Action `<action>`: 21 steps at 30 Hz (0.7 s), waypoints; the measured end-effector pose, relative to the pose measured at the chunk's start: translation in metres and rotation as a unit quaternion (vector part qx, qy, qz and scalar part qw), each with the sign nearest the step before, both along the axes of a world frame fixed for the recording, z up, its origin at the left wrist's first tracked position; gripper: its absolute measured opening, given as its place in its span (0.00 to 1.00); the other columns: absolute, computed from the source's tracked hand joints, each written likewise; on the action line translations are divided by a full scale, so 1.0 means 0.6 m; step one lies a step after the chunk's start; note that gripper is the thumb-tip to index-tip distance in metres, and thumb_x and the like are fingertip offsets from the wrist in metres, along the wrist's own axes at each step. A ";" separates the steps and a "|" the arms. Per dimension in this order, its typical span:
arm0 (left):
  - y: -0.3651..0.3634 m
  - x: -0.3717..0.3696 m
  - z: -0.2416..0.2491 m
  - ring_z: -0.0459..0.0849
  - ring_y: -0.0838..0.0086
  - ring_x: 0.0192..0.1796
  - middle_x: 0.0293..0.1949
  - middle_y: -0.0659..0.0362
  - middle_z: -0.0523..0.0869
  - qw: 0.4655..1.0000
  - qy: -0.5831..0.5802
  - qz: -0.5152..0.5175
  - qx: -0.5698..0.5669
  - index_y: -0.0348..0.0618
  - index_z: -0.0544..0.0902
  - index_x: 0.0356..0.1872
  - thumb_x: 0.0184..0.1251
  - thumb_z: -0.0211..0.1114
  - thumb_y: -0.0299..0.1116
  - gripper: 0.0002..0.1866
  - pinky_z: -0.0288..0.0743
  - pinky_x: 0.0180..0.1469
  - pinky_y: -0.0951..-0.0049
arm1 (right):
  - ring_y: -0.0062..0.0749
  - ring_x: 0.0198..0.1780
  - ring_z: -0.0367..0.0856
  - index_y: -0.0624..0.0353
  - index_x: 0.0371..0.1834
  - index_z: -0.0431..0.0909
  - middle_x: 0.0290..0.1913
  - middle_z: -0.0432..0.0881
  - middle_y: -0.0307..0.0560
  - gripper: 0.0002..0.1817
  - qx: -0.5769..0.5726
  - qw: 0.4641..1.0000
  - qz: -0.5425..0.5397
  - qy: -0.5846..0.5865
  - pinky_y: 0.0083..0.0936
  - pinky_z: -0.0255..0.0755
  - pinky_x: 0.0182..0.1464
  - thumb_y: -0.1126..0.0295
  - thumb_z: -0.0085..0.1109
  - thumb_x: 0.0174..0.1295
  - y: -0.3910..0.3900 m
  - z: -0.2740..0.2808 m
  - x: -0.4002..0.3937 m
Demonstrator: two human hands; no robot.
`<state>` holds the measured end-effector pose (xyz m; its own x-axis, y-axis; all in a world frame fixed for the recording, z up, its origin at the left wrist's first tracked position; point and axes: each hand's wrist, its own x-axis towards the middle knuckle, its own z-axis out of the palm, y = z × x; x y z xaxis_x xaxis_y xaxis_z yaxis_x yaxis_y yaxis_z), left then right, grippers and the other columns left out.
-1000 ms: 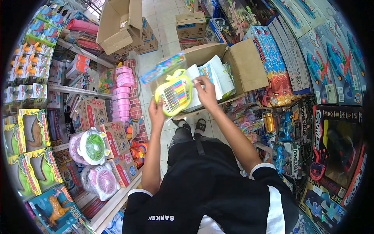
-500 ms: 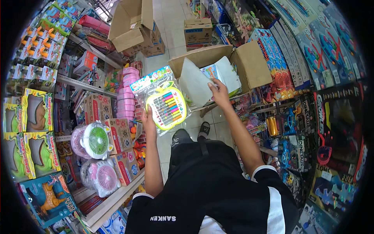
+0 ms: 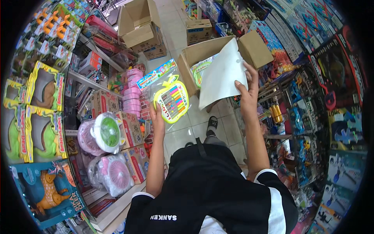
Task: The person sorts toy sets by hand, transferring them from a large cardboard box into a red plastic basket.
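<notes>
My left hand (image 3: 157,119) grips the lower left edge of a bagged apple-shaped toy (image 3: 171,102), yellow-green with rows of coloured beads and a blue printed header card. In my right hand (image 3: 248,87) is a large white sheet (image 3: 224,76), pinched at its right edge between thumb and fingers. The sheet hangs over the front of an open cardboard box (image 3: 189,78) and hides part of its inside. Another green-rimmed packaged toy (image 3: 199,74) shows inside that box, left of the sheet.
Shelves of boxed toys line both sides. Two bagged fans (image 3: 107,134) (image 3: 117,175) stand at the left, beside brown cartons (image 3: 136,160). Further up the tiled aisle (image 3: 171,23) are an open carton (image 3: 136,35) and a smaller box (image 3: 198,32).
My right hand has drawn the white sheet out of the box, to the right and towards me. The bagged toy has moved slightly right and tilted in my left hand.
</notes>
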<state>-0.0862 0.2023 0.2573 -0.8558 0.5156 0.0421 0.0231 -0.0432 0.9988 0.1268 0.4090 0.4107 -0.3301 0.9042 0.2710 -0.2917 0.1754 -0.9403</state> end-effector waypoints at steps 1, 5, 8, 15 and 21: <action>-0.017 0.007 0.018 0.74 0.75 0.55 0.52 0.57 0.77 1.000 0.000 -0.004 0.000 0.39 0.72 0.58 0.81 0.49 0.43 0.19 0.66 0.60 0.73 | 0.28 0.53 0.76 0.61 0.59 0.72 0.48 0.80 0.49 0.23 0.000 1.000 -0.004 0.000 0.23 0.65 0.60 0.81 0.55 0.58 -0.026 -0.005 0.002; -0.087 0.020 0.026 0.74 0.76 0.53 0.49 0.57 0.77 0.997 0.021 -0.069 -0.005 0.38 0.72 0.57 0.80 0.50 0.44 0.19 0.67 0.58 0.73 | 0.24 0.47 0.79 0.66 0.47 0.81 0.43 0.85 0.45 0.15 0.005 0.989 0.021 -0.149 0.22 0.68 0.55 0.80 0.57 0.56 -0.141 -0.047 0.003; -0.129 0.039 0.016 0.74 0.76 0.52 0.48 0.57 0.79 0.989 0.021 -0.143 -0.033 0.37 0.73 0.56 0.79 0.53 0.45 0.19 0.67 0.57 0.74 | 0.20 0.41 0.80 0.67 0.47 0.81 0.40 0.85 0.45 0.13 -0.025 0.986 0.028 -0.160 0.18 0.71 0.46 0.78 0.62 0.58 -0.233 -0.055 0.007; -0.183 0.102 -0.001 0.76 0.77 0.52 0.50 0.58 0.80 0.949 -0.032 -0.313 -0.018 0.36 0.73 0.58 0.76 0.58 0.41 0.20 0.68 0.58 0.74 | 0.34 0.43 0.86 0.75 0.54 0.77 0.41 0.85 0.57 0.24 -0.048 0.978 0.102 -0.177 0.28 0.79 0.45 0.75 0.59 0.52 -0.337 -0.058 0.028; -0.200 0.172 -0.015 0.86 0.70 0.47 0.45 0.51 0.87 0.939 0.053 -0.337 -0.026 0.35 0.74 0.57 0.60 0.72 0.26 0.24 0.77 0.50 0.70 | 0.32 0.46 0.84 0.70 0.67 0.68 0.50 0.82 0.56 0.32 -0.228 0.956 0.134 -0.125 0.25 0.80 0.48 0.75 0.50 0.54 -0.382 -0.061 0.057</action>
<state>0.0170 0.0821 0.2481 -0.3257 0.9430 0.0680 0.1075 -0.0345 0.9936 0.1611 0.1799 0.3738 -0.5693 0.7834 -0.2494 -0.0244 -0.3193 -0.9473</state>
